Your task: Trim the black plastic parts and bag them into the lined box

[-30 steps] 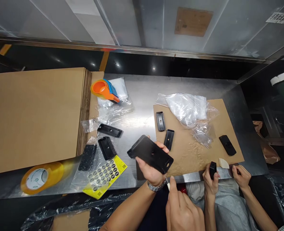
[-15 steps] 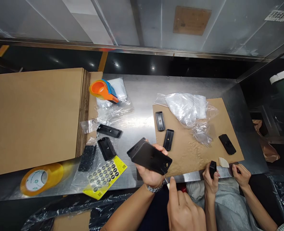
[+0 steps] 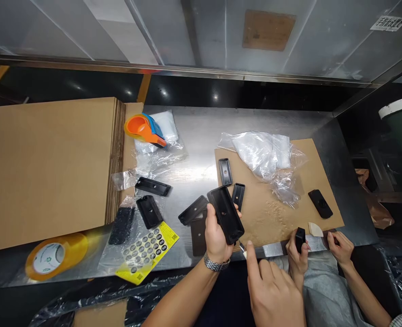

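In my left hand [image 3: 218, 240] is a black plastic casing [image 3: 225, 213], held tilted with its hollow side up and a small hole in its middle. My right hand [image 3: 272, 286] is closed around a small white-handled tool with a thin metal blade [image 3: 242, 248]. The tool's tip is close to the casing's lower end; I cannot tell whether they touch. Beside my left hand lie another black casing [image 3: 193, 210] and a dark flat piece [image 3: 198, 236]. Two more casings, a left one [image 3: 225, 171] and a right one [image 3: 238, 195], lie just beyond, the right one partly hidden.
To the left are stacked cardboard sheets [image 3: 47, 168], a tape roll [image 3: 49, 259], an orange tape dispenser [image 3: 144, 129], a yellow sticker sheet [image 3: 146, 254] and black casings [image 3: 149, 212]. Plastic bags [image 3: 264, 152] lie on cardboard [image 3: 269, 222]. At right, a co-worker's hands [image 3: 298, 256] hold a black piece.
My left hand has turned the casing from its flat outer side to its hollow side, uncovering the pieces on the table. My right hand with the tool has shifted slightly right.
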